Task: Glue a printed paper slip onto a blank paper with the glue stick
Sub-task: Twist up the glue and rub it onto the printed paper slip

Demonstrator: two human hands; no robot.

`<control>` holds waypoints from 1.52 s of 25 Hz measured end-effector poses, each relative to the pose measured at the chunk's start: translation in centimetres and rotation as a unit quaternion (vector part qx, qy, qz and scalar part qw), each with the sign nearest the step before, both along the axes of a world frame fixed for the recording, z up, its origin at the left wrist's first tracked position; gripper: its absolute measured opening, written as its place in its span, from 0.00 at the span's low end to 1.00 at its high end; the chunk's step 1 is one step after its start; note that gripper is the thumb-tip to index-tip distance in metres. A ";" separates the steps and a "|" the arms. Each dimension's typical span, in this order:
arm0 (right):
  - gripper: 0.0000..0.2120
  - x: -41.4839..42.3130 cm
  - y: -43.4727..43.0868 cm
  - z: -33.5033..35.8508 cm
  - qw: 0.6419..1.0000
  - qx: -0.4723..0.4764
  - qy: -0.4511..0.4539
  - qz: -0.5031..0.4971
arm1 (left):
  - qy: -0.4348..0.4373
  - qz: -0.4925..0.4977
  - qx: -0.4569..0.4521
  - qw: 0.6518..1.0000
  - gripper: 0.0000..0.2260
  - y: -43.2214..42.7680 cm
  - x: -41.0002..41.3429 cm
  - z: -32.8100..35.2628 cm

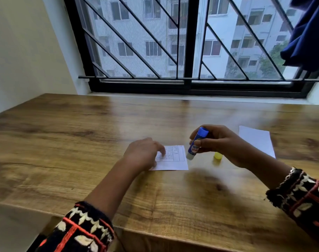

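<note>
A small printed paper slip point(175, 160) with a table of text lies face up on the wooden table point(82, 142). My left hand point(143, 153) rests on its left part, fingers spread and pressing it down. My right hand point(222, 144) grips a blue glue stick point(196, 144), uncapped, its pale tip pointing down just beside the slip's right edge. The yellow cap point(218, 155) stands on the table under my right hand. A blank white paper point(257, 140) lies to the right, partly hidden by my right wrist.
The table runs up to a barred window point(189, 51) at the back. A dark blue cloth point(310, 33) hangs at the upper right. The table's front edge is near my patterned sleeves point(86, 231).
</note>
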State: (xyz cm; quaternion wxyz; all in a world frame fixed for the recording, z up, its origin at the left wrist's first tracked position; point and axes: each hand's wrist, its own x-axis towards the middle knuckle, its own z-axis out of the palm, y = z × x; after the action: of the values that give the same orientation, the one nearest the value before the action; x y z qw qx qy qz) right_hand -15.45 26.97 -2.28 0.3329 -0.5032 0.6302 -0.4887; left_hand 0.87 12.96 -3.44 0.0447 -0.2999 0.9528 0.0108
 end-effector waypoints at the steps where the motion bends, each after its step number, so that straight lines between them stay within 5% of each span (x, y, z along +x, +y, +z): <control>1: 0.06 -0.3 0.2 0.1 1.000 -0.004 -0.013 -0.011 | -0.003 -0.011 0.014 1.000 0.20 -0.3 0.2 0.1; 12: 0.04 -2.0 -1.0 -0.4 0.997 -0.007 -0.044 -0.065 | 0.062 0.053 -0.080 0.993 0.21 0.9 -1.7 -2.0; 19: 0.04 -1.3 -4.9 -0.1 0.996 -0.012 0.019 -0.090 | 0.083 0.018 -0.055 0.995 0.11 0.1 -2.1 -1.5; 38: 0.12 -0.7 -10.6 -1.7 0.983 0.017 0.150 -0.105 | 0.073 0.006 -0.031 0.997 0.12 -0.7 -2.0 -1.0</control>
State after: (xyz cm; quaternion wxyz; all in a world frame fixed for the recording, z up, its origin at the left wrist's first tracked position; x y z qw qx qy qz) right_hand -16.18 16.40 -3.96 0.1900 -0.4962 0.7306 -0.4289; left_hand -1.17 12.24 -4.43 -0.0338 -0.3051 0.9517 0.0033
